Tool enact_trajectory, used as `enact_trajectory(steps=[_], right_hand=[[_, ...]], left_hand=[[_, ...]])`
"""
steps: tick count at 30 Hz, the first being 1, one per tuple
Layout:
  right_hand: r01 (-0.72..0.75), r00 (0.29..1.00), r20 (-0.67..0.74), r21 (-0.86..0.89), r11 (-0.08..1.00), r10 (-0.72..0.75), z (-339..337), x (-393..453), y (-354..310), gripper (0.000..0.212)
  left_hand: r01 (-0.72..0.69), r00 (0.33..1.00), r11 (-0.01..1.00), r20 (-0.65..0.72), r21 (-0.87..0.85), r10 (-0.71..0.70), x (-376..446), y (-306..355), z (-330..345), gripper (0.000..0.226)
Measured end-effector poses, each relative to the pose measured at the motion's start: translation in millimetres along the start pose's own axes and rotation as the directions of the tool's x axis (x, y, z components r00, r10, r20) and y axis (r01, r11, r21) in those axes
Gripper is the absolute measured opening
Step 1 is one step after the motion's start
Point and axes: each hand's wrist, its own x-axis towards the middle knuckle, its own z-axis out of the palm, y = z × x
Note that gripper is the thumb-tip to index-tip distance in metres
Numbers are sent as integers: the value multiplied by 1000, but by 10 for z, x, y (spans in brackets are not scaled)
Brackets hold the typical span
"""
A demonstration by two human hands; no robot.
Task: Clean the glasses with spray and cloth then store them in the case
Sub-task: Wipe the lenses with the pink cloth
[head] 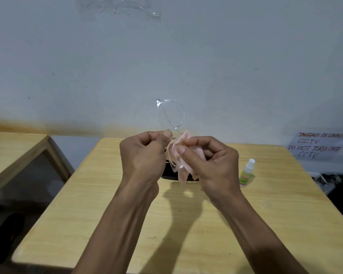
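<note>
Glasses (170, 115) with a clear frame are held up above the far half of a light wooden table (107, 214), one lens standing upright against the pale wall (166, 56). Left hand (143, 157): fingers curled shut, thumb and forefinger pinching the frame at the lower edge of that lens; a clear temple arm hangs down beside the palm. Right hand (210, 161): fingers closed on a pink cloth (181, 153), which is bunched at the fingertips and pressed against the part of the frame just right of the visible lens. The second lens is hidden by cloth and fingers. A loose tail of cloth hangs below both hands.

Behind the hands, a black case (169, 173) lies on the table, largely hidden; whether it is open cannot be told. A small spray bottle (247, 173) with a white cap and green label stands upright on the table, well to the right of the right hand. A handwritten notice (315, 145) is fixed to the wall at far right. A second wooden table (14, 147) stands to the left.
</note>
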Motion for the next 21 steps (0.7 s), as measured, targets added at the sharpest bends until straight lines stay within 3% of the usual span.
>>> enact_trajectory(steps=[9,15,21], right_hand=[[155,987,63,-141,978,-147,-12,-33,124,18],[141,990,23,-44,989,-140,-23,50,97,11],[151,986,70,-14,988,-150,36,-29,143,22]], left_hand=[[2,1000,1000,-24,14,-2,26,26,-17,16],[-2,1000,1000,7,7,2,-20,-12,27,20],[0,1000,1000,4,-1,0,-10,-11,35,25]])
